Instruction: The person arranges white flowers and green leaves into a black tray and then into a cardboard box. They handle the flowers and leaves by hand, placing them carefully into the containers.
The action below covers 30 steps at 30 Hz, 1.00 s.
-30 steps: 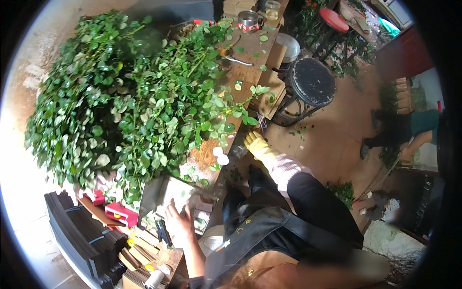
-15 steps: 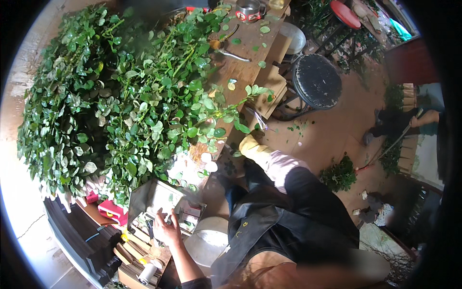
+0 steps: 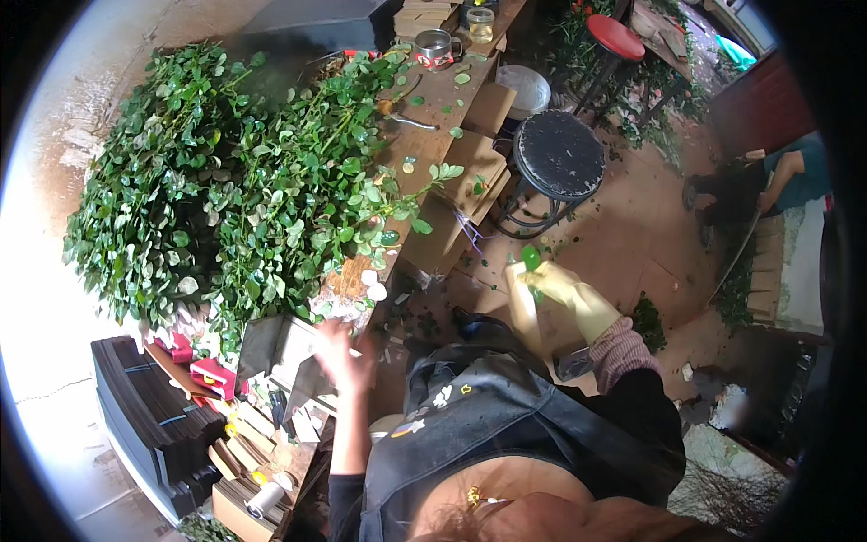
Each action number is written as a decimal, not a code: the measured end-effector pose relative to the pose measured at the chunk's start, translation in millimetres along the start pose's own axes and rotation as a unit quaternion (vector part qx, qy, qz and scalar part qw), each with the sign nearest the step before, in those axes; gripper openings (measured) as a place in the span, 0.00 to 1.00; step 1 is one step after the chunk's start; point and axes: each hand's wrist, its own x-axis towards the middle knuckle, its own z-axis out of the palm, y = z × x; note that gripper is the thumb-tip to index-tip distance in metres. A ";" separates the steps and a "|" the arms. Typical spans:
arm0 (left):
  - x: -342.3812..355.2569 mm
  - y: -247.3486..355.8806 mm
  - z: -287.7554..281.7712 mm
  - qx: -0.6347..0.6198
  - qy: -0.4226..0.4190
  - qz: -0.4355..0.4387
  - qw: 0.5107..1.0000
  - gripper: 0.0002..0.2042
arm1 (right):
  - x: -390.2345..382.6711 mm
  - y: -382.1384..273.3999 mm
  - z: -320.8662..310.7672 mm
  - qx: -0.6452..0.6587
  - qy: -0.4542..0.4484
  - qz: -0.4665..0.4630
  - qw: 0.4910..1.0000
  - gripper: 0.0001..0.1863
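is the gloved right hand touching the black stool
Apart. The head view shows the gloved right hand holding a green leaf, with bare floor between it and the black stool.

A pale yellow rubber glove [image 3: 562,296] covers the right hand, pinching a small green leaf [image 3: 531,259]. Left of it, dark green leafy branches [image 3: 244,190] cover the brown wooden tabletop [image 3: 442,122]. Beyond stands a black round stool [image 3: 558,155].

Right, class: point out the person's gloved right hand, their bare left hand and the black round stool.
right hand [image 3: 555,289], head view, on the yellow glove's back.
left hand [image 3: 340,354], head view, on the palm's middle.
black round stool [image 3: 557,154], head view, on the seat's top.
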 end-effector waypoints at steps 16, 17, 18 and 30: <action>-1.7 106.6 141.9 -0.193 -0.352 0.082 0.912 0.20 | -116.1 28.0 -24.6 -0.379 -0.010 0.168 0.910 0.41; 0.2 109.9 127.6 -0.172 -0.366 0.084 0.911 0.18 | -117.7 27.5 -25.3 -0.397 0.078 0.100 0.909 0.41; 3.4 112.7 114.1 -0.150 -0.379 0.084 0.909 0.17 | -121.6 26.6 -24.0 -0.410 0.163 0.028 0.897 0.41; -3.8 87.4 5.3 -0.247 -0.076 -0.094 0.961 0.11 | -125.6 -239.3 11.8 -0.386 0.086 -0.589 0.705 0.21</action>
